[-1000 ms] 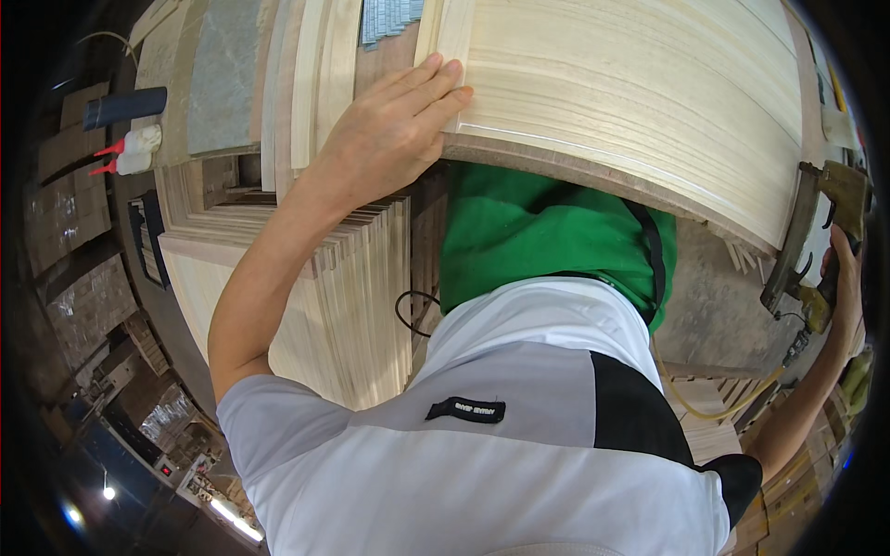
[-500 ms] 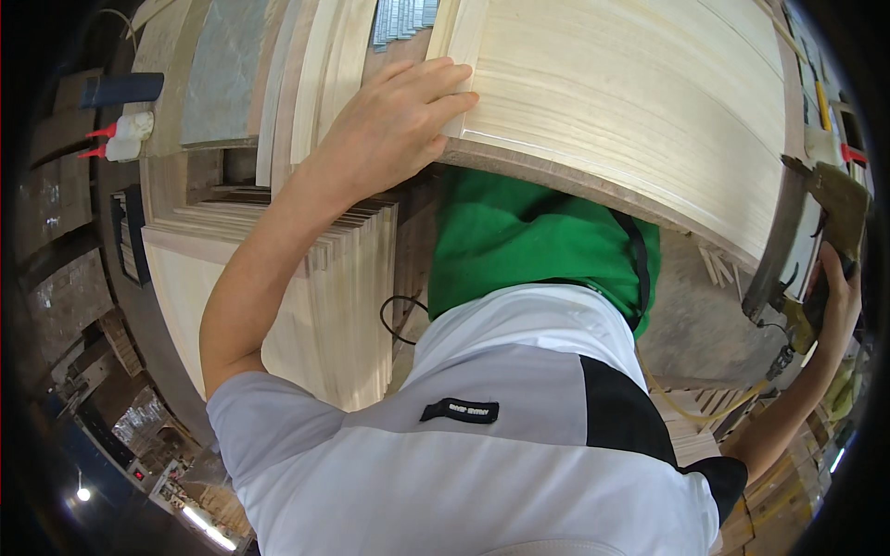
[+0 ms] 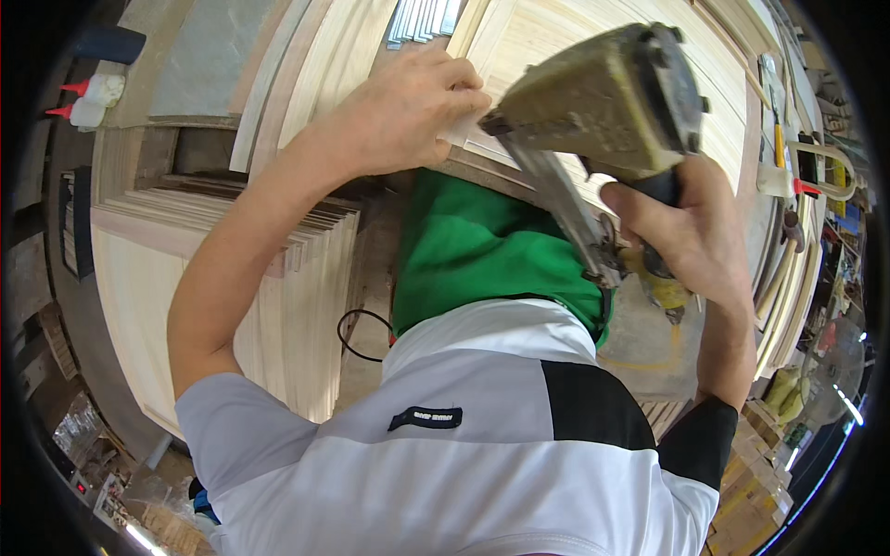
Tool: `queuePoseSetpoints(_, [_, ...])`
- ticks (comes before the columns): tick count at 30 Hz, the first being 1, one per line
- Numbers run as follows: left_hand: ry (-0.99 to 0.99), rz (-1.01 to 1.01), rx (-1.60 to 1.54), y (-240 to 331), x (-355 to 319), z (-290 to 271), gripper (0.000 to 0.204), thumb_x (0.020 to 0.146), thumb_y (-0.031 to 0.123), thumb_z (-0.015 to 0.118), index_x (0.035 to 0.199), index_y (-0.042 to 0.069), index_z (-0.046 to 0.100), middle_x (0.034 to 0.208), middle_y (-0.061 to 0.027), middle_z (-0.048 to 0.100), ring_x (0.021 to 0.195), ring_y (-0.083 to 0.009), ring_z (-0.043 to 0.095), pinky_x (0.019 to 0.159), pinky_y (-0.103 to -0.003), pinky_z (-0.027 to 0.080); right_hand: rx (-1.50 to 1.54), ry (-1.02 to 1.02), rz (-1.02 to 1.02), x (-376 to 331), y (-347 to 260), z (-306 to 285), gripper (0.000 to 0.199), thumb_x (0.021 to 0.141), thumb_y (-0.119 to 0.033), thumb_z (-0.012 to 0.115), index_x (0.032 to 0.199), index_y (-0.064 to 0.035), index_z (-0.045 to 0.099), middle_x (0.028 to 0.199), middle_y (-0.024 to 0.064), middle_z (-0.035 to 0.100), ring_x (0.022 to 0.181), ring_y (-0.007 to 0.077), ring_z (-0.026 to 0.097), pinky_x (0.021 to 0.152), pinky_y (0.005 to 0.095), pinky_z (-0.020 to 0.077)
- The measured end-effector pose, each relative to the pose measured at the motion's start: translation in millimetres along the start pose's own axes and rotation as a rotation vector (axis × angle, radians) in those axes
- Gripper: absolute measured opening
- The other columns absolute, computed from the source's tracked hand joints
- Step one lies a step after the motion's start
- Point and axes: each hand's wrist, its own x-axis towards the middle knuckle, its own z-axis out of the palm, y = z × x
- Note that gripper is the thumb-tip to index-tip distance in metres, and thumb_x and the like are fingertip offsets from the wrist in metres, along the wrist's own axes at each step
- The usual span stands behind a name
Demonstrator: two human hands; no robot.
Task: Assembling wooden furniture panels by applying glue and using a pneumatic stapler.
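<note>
My right hand (image 3: 695, 222) grips the dark handle of a worn, yellowish-brown nail gun (image 3: 603, 102), which is tilted over a pale wooden panel (image 3: 533, 32). The gun's nose lies close to the fingertips of my left hand (image 3: 408, 111) at the panel's near left corner. The left fingers are bent over the light wood strip along that corner and press on it. Part of the strip is hidden under the hand. The gun covers much of the panel's near side and makes it hard to tell whether its nose touches the wood.
A stack of thin wooden boards (image 3: 222, 306) stands at the left. Silvery nail strips (image 3: 422, 20) lie beyond my left hand. White glue bottles (image 3: 97, 93) with red tips sit at the far left, and another glue bottle (image 3: 779, 181) is at the right. A black cable loop (image 3: 362, 335) hangs near my waist.
My right hand has brought the nail gun from the far right in over the panel, close to my left hand. The left hand stays on the corner, its fingers a little more bent.
</note>
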Motion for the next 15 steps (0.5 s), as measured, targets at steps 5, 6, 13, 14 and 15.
queuePoseSetpoints(5, [0.059, -0.028, -0.031, -6.8, -1.8, 8.5, 0.029, 0.062, 0.008, 0.069, 0.091, 0.005, 0.067, 0.1, -0.0039, 0.059, 0.097, -0.0247, 0.053, 0.088, -0.037, 0.044, -0.088, -0.042, -0.027, 16.7, 0.9, 18.9, 0.035, 0.074, -0.021, 0.072, 0.086, 0.0093, 0.059, 0.059, 0.0158, 0.055, 0.053, 0.0191, 0.052, 0.055, 0.0334, 0.0447])
queuePoseSetpoints(6, [0.073, -0.035, -0.037, -7.5, -2.8, 10.4, 0.027, 0.062, 0.01, 0.069, 0.089, 0.005, 0.067, 0.1, -0.0033, 0.059, 0.098, -0.0241, 0.053, 0.088, -0.038, 0.043, -0.097, -0.049, -0.023, 19.3, 0.0, 19.9, 0.035, 0.074, -0.021, 0.072, 0.086, 0.0093, 0.059, 0.059, 0.0158, 0.055, 0.053, 0.0191, 0.052, 0.055, 0.0334, 0.0447])
queuePoseSetpoints(13, [0.091, -0.041, -0.061, -14.1, -2.6, 11.7, 0.024, 0.064, 0.013, 0.069, 0.087, 0.005, 0.067, 0.099, -0.0031, 0.059, 0.097, -0.025, 0.053, 0.089, -0.039, 0.043, -0.166, -0.123, 0.006, 28.2, -18.4, 20.9, 0.034, 0.076, -0.02, 0.071, 0.087, 0.0088, 0.057, 0.062, 0.0206, 0.057, 0.055, 0.0282, 0.057, 0.056, 0.0362, 0.0459])
queuePoseSetpoints(14, [0.08, -0.04, -0.057, -12.6, -0.8, 10.1, 0.026, 0.064, 0.015, 0.071, 0.088, 0.006, 0.067, 0.099, -0.0035, 0.059, 0.097, -0.0253, 0.053, 0.089, -0.04, 0.042, -0.172, -0.141, 0.027, 25.8, -22.0, 20.2, 0.033, 0.077, -0.019, 0.07, 0.09, 0.0084, 0.057, 0.065, 0.0225, 0.059, 0.058, 0.0329, 0.06, 0.057, 0.0376, 0.0471])
queuePoseSetpoints(15, [0.068, -0.035, -0.052, -10.4, 2.0, 8.2, 0.028, 0.064, 0.018, 0.073, 0.09, 0.007, 0.067, 0.099, -0.0039, 0.058, 0.097, -0.0257, 0.053, 0.089, -0.041, 0.042, -0.167, -0.134, 0.027, 22.7, -21.1, 20.7, 0.033, 0.077, -0.019, 0.07, 0.09, 0.0084, 0.057, 0.065, 0.0225, 0.059, 0.058, 0.0329, 0.06, 0.057, 0.0376, 0.0471])
